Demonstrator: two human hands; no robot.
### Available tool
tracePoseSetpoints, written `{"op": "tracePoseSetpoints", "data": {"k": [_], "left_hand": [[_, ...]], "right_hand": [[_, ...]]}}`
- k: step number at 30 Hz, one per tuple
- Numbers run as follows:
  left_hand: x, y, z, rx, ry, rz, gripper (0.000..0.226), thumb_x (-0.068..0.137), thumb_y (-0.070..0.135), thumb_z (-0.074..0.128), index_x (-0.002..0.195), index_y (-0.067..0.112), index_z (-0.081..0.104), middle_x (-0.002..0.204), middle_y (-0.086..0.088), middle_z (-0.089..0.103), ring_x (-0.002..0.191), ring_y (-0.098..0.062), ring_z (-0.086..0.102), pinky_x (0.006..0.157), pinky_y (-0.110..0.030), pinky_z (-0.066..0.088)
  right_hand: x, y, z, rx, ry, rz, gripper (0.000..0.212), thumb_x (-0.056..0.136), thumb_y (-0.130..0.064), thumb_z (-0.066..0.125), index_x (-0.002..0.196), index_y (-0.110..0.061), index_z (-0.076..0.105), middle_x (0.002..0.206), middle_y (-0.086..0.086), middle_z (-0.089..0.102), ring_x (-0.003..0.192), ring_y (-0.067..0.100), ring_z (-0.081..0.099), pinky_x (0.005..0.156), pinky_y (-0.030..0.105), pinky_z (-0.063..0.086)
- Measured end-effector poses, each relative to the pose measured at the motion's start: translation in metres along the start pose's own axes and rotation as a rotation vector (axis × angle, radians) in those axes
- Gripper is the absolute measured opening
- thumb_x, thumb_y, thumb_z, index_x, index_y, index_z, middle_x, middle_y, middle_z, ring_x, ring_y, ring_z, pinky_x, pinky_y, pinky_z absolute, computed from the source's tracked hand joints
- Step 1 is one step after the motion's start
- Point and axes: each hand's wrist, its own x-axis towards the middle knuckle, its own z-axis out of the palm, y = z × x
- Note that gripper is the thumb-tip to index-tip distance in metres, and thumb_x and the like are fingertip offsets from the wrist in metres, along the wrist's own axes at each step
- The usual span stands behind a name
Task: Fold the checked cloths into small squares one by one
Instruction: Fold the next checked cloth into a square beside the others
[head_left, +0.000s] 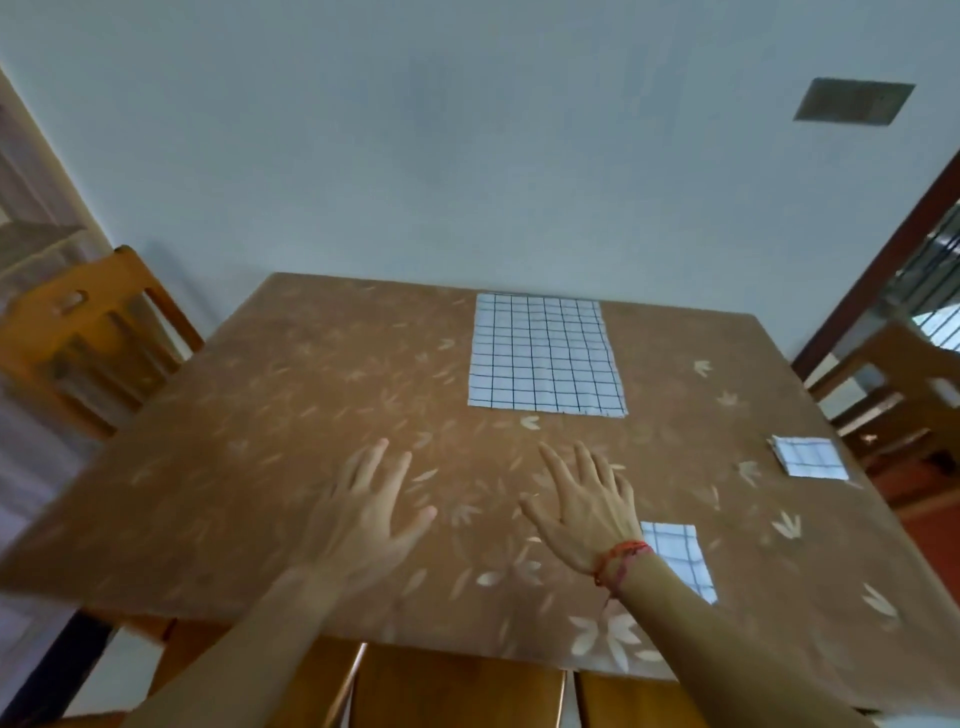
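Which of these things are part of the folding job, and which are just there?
Part of the job: large flat checked cloth; folded cloth at the right edge; folded cloth by the right wrist; left hand; right hand.
Just there: table; wooden chair; wall vent.

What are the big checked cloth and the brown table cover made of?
The big checked cloth looks like thin woven fabric, perhaps cotton, matte, lying flat with slight ripples. The brown table cover is probably vinyl or oilcloth: printed pale leaves, a faint sheen.
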Motion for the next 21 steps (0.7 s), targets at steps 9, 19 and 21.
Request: {"op": "tracePoseSetpoints", "data": {"k": [9,19,21], "left_hand": [[0.084,0.015,0.046,-0.024,-0.076,0.097,0.085,0.078,0.076,0.02,0.148,0.03,0.035,0.159,0.0,0.02,0.143,-0.019,0.021,0.11,-0.041,0.036],[0.158,0.021,0.098,-0.049,-0.151,0.152,0.079,0.084,0.075,0.029,0.149,0.031,0.028,0.161,0.005,0.012,0.145,-0.02,0.017,0.106,-0.047,0.04],[0.172,0.02,0.109,-0.061,-0.167,0.142,0.075,0.088,0.069,0.036,0.151,0.03,0.024,0.161,0.004,0.012,0.146,-0.02,0.016,0.11,-0.044,0.034]], "right_hand": [[0.039,0.034,0.022,0.005,-0.001,0.104,0.068,0.088,-0.072,0.025,0.147,-0.04,0.017,0.157,0.009,0.02,0.144,0.03,0.017,0.115,0.049,0.021],[0.08,0.068,0.045,-0.039,-0.033,0.21,0.074,0.082,-0.074,0.02,0.149,-0.042,0.015,0.157,0.009,0.02,0.144,0.031,0.018,0.115,0.047,0.021],[0.095,0.073,0.055,-0.042,-0.041,0.206,0.076,0.08,-0.074,0.013,0.149,-0.041,0.013,0.158,0.01,0.019,0.144,0.031,0.017,0.116,0.047,0.02]]}}
